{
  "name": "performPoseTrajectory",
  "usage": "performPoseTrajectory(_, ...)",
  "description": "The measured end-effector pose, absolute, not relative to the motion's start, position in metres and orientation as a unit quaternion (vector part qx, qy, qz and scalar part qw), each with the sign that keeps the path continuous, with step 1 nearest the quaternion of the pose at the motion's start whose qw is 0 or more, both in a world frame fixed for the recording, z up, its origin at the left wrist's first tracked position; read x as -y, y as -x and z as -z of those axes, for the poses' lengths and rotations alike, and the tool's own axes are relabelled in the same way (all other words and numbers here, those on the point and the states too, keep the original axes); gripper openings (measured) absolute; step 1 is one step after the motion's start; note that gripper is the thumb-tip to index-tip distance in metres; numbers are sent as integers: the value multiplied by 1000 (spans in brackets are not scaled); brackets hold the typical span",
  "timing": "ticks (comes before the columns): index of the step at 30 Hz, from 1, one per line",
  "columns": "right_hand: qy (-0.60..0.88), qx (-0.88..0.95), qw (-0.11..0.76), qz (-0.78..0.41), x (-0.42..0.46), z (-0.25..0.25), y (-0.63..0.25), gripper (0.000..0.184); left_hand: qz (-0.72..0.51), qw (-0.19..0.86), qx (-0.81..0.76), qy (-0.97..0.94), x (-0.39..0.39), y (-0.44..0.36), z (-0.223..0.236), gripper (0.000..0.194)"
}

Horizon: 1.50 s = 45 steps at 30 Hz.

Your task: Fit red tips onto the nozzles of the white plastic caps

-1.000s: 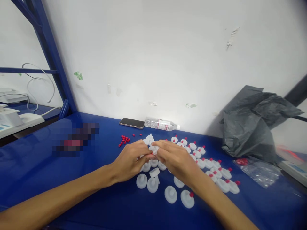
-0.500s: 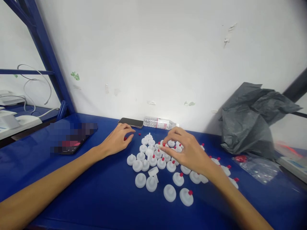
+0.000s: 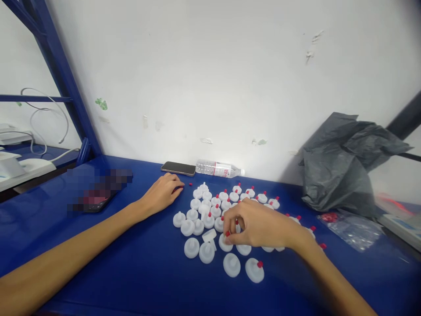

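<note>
My right hand [image 3: 255,224] has thumb and fingers closed on the red cap of a white plastic disc with a nozzle [image 3: 225,244], just above or on the table. Around it lie several similar capped discs [image 3: 254,271], some partly hidden under the hand and forearm. Bare white discs with uncapped nozzles [image 3: 191,248] sit to the left. My left hand [image 3: 162,193] rests farther back with its fingers curled down over the spot where small red caps lay; what its fingertips hold is hidden. One loose red cap [image 3: 190,184] shows beside it.
Behind the discs, a phone [image 3: 178,168] and a clear plastic bottle [image 3: 219,169] lie near the wall. A grey plastic bag [image 3: 345,166] and a clear bag [image 3: 357,230] with red pieces are at the right. A partly blurred dark object [image 3: 101,197] lies on the blue table [image 3: 131,263] at left.
My hands, together over the discs a second ago, have parted. The left went back left to the red caps; the right carried a capped disc right, then down toward the front.
</note>
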State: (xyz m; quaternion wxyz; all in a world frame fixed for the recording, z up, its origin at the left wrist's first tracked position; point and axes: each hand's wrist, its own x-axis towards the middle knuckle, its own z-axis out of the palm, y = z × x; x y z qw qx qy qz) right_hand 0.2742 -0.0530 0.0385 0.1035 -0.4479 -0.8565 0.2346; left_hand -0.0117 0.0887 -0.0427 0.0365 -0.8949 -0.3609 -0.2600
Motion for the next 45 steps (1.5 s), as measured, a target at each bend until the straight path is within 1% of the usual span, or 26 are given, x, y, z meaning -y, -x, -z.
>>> performPoseTrajectory(2,448,853,102,-248,53,-39,-274,10,255,36,362,896,-89,12,41,25)
performPoseTrajectory(5,462,833,115,-281,54,-48,-275,21,248,36,361,898,-89,12,39,20)
performPoseTrajectory(8,473,805,124,-337,57,-59,-280,25,248,35,357,900,-89,12,38,19)
performPoseTrajectory(12,450,758,50,-469,62,-61,-283,31,271,33,356,894,-87,12,36,22)
performPoseTrajectory(14,434,752,20,-496,64,-57,-280,28,290,26,354,889,-84,11,33,23)
performPoseTrajectory(17,416,791,25,-449,64,-52,-275,16,318,16,351,881,-78,8,28,21)
performPoseTrajectory(19,401,810,41,-426,64,-52,-274,13,338,13,340,878,-72,6,25,21)
performPoseTrajectory(22,384,812,74,-433,60,-55,-276,8,367,13,314,875,-64,1,21,22)
performPoseTrajectory(24,386,809,123,-426,58,-56,-278,7,386,11,301,872,-59,-1,19,22)
performPoseTrajectory(28,392,789,248,-403,55,-54,-278,9,419,10,283,863,-52,-4,17,22)
performPoseTrajectory(30,394,776,282,-405,55,-51,-276,10,432,13,271,860,-48,-5,16,21)
performPoseTrajectory(33,410,781,291,-371,55,-48,-271,12,450,26,228,863,-42,-9,14,20)
performPoseTrajectory(37,450,813,276,-246,55,-46,-265,13,456,30,167,873,-33,-14,12,22)
performPoseTrajectory(40,484,817,271,-158,52,-41,-261,16,446,53,144,882,-27,-17,12,23)
performPoseTrajectory(45,486,835,255,-33,47,-24,-255,11,422,70,122,896,-17,-22,15,21)
